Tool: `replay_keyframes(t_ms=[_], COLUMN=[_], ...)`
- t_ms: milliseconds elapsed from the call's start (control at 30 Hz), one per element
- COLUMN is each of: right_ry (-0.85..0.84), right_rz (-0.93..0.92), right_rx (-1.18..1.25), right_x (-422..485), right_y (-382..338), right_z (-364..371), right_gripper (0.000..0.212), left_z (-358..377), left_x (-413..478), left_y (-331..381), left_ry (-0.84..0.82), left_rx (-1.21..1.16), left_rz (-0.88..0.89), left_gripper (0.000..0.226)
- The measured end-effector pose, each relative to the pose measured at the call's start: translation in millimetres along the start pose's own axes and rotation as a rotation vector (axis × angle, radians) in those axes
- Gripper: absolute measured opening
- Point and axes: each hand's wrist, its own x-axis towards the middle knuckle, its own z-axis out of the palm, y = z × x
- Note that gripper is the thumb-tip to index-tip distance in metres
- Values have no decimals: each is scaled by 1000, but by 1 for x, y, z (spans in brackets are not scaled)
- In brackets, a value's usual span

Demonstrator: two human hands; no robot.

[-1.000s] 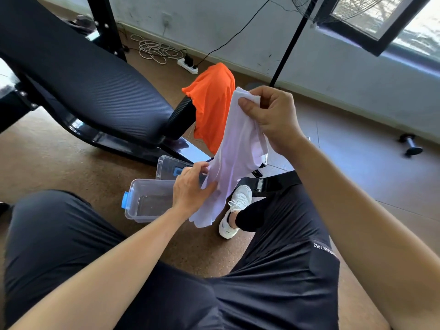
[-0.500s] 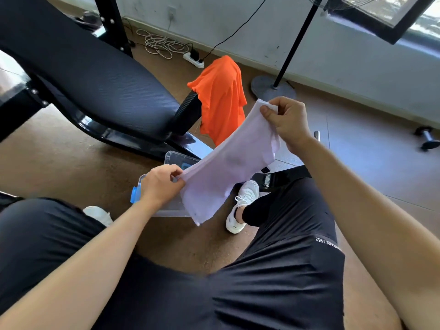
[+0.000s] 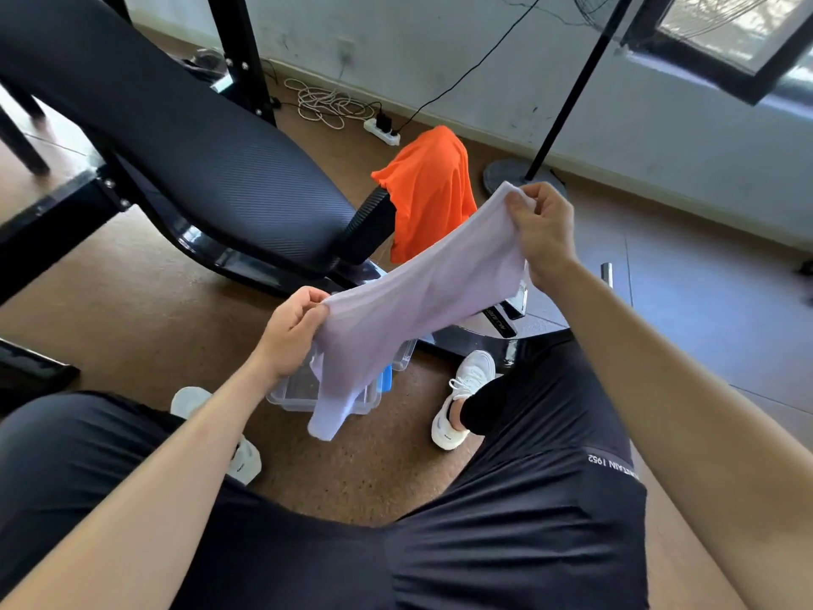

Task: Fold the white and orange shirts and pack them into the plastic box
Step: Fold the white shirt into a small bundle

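The white shirt [image 3: 409, 297], folded into a long strip, stretches in the air between my hands. My left hand [image 3: 292, 330] pinches its lower left end and my right hand [image 3: 539, 226] grips its upper right end. A loose flap of it hangs down over the clear plastic box [image 3: 292, 391], which stands open on the floor between my feet and is partly hidden by the shirt. The orange shirt [image 3: 429, 191] hangs draped over the end of the black bench [image 3: 198, 169].
The padded bench and its black frame fill the left and middle. A fan stand base [image 3: 506, 178] and pole stand behind my right hand. A power strip [image 3: 382, 129] with coiled cables lies by the wall. My white shoes [image 3: 462, 402] flank the box on the brown floor.
My hands have pulled apart, left hand down and left, right hand lower, turning the hanging white shirt into a slanted stretched strip over the box. The view shifted downward.
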Motion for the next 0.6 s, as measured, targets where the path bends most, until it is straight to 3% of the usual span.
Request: replay_keyframes(t_ms=[133, 300, 400, 467, 600], right_ry=[8, 14, -30, -71, -174], right_rz=[-72, -133, -186, -226, -327], right_rx=[-72, -124, -112, -73, -42], right_x=[12, 23, 26, 24, 17], right_y=[-19, -42, -55, -64, -87], right_z=[-2, -4, -4, -5, -7], right_gripper=[12, 22, 13, 12, 17], left_z=[14, 31, 38, 42, 56], left_x=[-3, -10, -7, -3, -3], left_y=[5, 10, 7, 3, 3], left_ry=[-45, -147, -210, -259, -184], left_rx=[114, 89, 123, 97, 138], left_rz=[72, 109, 19, -52, -6], left_gripper=[17, 18, 26, 13, 8])
